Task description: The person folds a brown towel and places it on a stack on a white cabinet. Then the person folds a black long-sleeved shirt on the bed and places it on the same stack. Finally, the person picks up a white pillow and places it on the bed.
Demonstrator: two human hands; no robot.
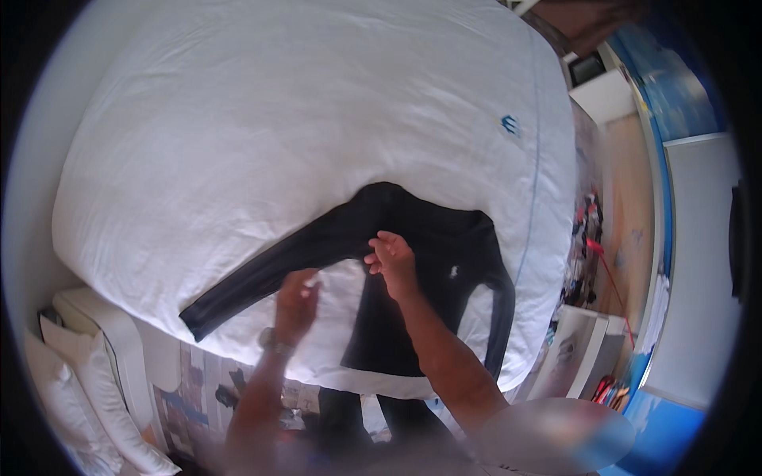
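A black long-sleeved shirt (411, 321) with a small white emblem on its chest lies spread on a bed with a white cover (238, 149). One sleeve reaches out to the left, and the other bends down along the right. My left hand (297, 303), slightly blurred, is by the lower edge of the left sleeve, its fingers curled; whether it touches the cloth or holds anything is unclear. Over the upper body of the shirt, near the left armpit, is my right hand (392, 265), fingers apart and partly bent, with nothing seen in it. A watch is on my left wrist.
White pillows (89, 387) rest against a pale padded chair or headboard at the lower left. Beyond the bed's right edge are a white open drawer or box (577, 351), scattered small items on the floor, and a red cord (613, 285). A white cabinet (604, 95) stands upper right.
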